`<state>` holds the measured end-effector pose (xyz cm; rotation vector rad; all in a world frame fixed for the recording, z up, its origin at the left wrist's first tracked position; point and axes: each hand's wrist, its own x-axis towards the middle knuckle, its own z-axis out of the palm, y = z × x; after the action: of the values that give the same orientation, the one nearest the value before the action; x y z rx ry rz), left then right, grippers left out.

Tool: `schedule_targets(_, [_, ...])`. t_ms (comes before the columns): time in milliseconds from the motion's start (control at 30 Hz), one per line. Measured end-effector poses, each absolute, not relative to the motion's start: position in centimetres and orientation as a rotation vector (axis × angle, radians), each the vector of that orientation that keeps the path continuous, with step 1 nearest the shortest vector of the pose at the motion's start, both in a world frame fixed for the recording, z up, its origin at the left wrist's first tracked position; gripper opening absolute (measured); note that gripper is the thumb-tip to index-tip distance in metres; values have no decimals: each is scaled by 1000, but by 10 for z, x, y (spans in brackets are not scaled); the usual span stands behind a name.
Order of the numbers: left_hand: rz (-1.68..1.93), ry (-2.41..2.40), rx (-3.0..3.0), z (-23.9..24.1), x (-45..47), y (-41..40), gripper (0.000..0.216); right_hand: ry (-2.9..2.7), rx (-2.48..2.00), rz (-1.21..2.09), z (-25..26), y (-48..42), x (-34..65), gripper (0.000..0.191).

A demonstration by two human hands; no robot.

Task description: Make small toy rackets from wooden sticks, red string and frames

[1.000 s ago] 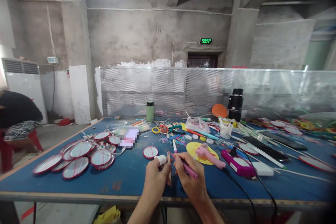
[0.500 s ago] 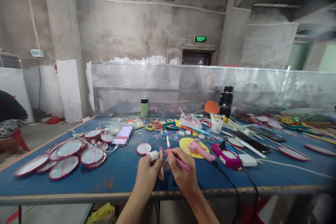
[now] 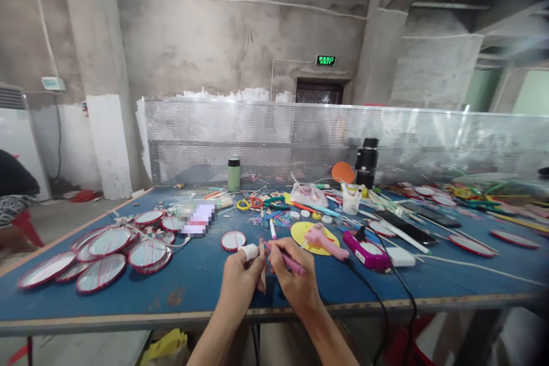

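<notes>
Both hands work close together over the front of the bench [image 3: 193, 291]. The left hand [image 3: 239, 279], with a white wrap [image 3: 249, 251] around one finger, pinches a thin stick [image 3: 262, 279] held roughly upright between thumb and fingers. The right hand [image 3: 297, 274] grips a pink pen [image 3: 295, 263] like a writing tool, its tip pointed at the stick; at this size I cannot tell whether the two touch. Just beyond the left hand lies a single red-rimmed disc [image 3: 234, 241], and a heap of similar discs [image 3: 103, 271] overlaps well to the left, beside a phone [image 3: 201, 220] with a white cable plugged in. Just beyond the right hand a pink glue gun [image 3: 330, 245] rests across a yellow disc [image 3: 299, 231], with a purple box [image 3: 369, 254] and a white block [image 3: 401, 257] to its right. Farther back stand a green bottle [image 3: 234, 177], a white cup [image 3: 351, 204] and a black flask [image 3: 368, 164].
</notes>
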<state>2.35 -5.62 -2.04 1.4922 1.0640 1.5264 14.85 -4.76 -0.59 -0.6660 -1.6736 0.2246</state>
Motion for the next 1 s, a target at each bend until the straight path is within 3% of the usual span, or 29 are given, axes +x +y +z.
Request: schedule_targets(1000, [1513,1074,1499,-26,23,-53,31,-1703,-658,172,-5,-47,148,18])
